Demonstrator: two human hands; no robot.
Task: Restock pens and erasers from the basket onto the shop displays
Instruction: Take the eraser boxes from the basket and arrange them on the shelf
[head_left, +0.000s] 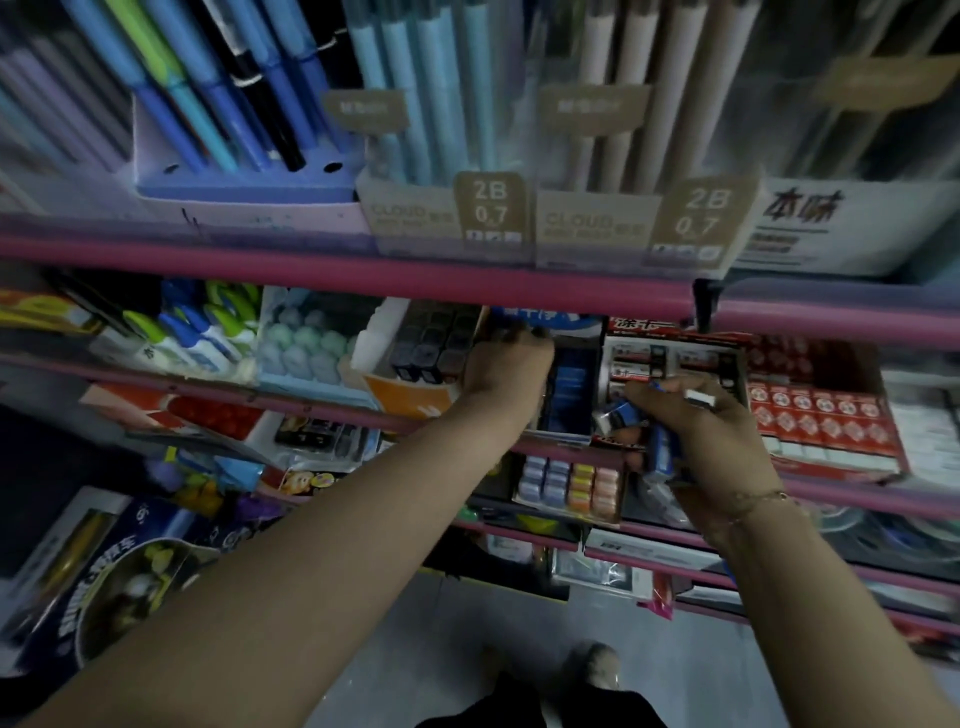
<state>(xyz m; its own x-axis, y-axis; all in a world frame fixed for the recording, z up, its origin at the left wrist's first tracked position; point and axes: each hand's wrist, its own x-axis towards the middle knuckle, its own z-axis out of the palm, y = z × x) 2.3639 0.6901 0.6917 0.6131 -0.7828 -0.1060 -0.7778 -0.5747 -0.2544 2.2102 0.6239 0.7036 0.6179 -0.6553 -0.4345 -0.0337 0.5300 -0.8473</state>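
Your left hand (506, 366) reaches into the far end of the blue eraser box (569, 387) on the middle shelf, fingers curled down over the box's back edge; whether it pinches an eraser there, you cannot tell, the fingertips are hidden. Your right hand (696, 426) hovers just right of that box, near the shelf's pink rail (566, 451), fingers curled round a bunch of blue-sleeved erasers (636, 431); one white end pokes out toward the left, more stick out below the palm. A thin bracelet (753, 501) sits on your right wrist.

Right of the blue box: a red-and-black eraser display (675, 358), then red-and-white packs (821, 421) further right. Left of it: black sharpener-like blocks (434, 343) and pale green and blue round items (306, 338). Upper shelf holds blue pens (218, 93), light blue pencils (431, 88) and beige pencils (639, 88) in boxes marked 2B 0.7. Below your right hand, a tray of pastel small erasers (571, 483). Basket not in view. Frame is blurry.
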